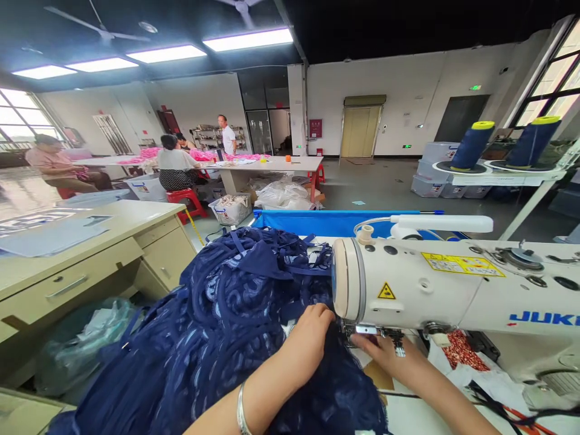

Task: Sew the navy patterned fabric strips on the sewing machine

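A garment workshop, probably: sewing machine point(453, 290), thread cones point(473, 145), fabric-strewn worktables point(272, 163).

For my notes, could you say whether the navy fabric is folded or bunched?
Bunched: the navy fabric lies in a loose heap beside the sewing machine.

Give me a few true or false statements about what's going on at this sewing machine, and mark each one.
1. The left hand rests on dark blue fabric. True.
2. The sewing machine is black. False: it is white.
3. Two blue thread cones stand behind the machine. True.
4. The right hand holds scissors. False: its fingers reach under the machine head, no scissors visible.
5. The left wrist wears a bracelet. True.
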Tool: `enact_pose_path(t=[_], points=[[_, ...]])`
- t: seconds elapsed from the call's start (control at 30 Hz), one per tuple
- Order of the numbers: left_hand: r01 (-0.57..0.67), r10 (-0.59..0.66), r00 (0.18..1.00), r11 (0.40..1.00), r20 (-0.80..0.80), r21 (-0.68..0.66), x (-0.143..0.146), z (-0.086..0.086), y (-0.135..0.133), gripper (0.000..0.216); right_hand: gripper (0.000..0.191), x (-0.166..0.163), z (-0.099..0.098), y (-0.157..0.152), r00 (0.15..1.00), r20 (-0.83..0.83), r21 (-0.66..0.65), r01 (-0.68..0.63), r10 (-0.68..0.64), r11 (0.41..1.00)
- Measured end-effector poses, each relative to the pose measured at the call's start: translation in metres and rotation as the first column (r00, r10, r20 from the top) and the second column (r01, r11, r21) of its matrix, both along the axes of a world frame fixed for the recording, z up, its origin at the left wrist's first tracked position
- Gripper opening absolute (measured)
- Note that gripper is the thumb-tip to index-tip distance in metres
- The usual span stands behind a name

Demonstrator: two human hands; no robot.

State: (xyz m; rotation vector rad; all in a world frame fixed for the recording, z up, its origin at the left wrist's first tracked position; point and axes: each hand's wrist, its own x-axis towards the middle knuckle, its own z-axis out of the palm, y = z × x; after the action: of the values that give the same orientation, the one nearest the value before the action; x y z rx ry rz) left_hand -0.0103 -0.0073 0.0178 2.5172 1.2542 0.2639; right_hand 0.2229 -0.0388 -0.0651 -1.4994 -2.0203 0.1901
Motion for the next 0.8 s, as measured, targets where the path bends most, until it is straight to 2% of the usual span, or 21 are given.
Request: enact_pose_path(t=[0.07,0.17,0.27,0.43,0.57,0.7,0.8], points=[[-0.051,0.052,0.998,0.999,-0.04,0.013,0.0,-0.001,0.002,0.049,0.018,-0.018,0.004,-0.005,0.999,0.013,-0.047,-0.048,0.048,0.998],[-0.211,0.214,0.971,0.977,-0.107,0.042,0.002,0.003,0.002,0.054,0.01,-0.033,0.007,-0.009,0.997,0.03,-0.133,-0.073,0.078,0.988],[-0.321,0.329,0.917,0.944,-0.225,0.074,0.004,0.011,-0.001,0.047,0.009,-0.03,-0.001,-0.008,0.996,0.056,-0.104,-0.06,0.066,0.993],[-0.222,0.208,0.912,0.975,-0.353,0.001,0.001,0.018,-0.006,0.034,0.025,-0.016,-0.031,-0.006,0.985,0.17,0.138,0.002,-0.026,0.99],[-0.195,0.16,0.908,0.979,-0.386,-0.053,-0.006,0.026,-0.007,0.039,0.036,-0.012,-0.042,-0.005,0.924,0.372,0.273,-0.017,-0.09,0.962],[-0.185,0.133,0.908,0.978,-0.398,-0.095,-0.012,0.031,-0.006,0.041,0.043,-0.006,-0.042,-0.002,0.853,0.515,0.239,-0.044,-0.088,0.97],[-0.17,0.123,0.929,0.98,-0.35,-0.108,-0.014,0.032,-0.006,0.035,0.047,-0.005,-0.047,0.001,0.868,0.491,0.227,-0.044,-0.075,0.973]])
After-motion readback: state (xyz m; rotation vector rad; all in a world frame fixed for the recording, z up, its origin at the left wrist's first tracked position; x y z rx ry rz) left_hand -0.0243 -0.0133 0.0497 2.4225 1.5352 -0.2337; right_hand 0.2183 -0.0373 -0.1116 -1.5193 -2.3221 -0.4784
